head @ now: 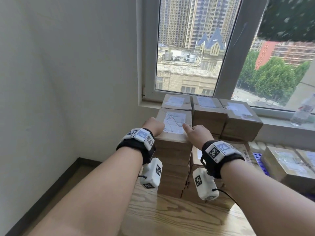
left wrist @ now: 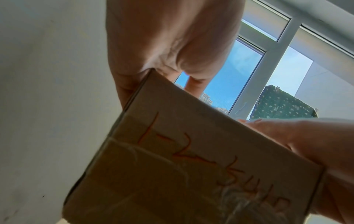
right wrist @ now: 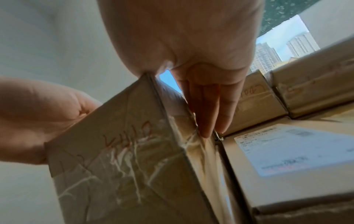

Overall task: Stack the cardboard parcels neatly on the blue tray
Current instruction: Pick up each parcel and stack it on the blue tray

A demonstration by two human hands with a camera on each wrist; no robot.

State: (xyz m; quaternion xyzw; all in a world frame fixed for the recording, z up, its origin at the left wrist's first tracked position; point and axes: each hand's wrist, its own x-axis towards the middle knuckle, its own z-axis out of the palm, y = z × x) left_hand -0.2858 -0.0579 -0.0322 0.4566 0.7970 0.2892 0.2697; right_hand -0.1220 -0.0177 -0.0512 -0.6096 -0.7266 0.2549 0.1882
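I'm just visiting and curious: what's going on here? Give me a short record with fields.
Setting: wooden table by a window
Held item: top parcel of the tall front stack, label up
Left hand: holds the parcel's left side
Right hand: holds its right side, fingers straight down between it and the neighbouring parcel
Other parcels: three behind; more at right
Blue tray: only a small part shows
Also: plastic bottle on the sill
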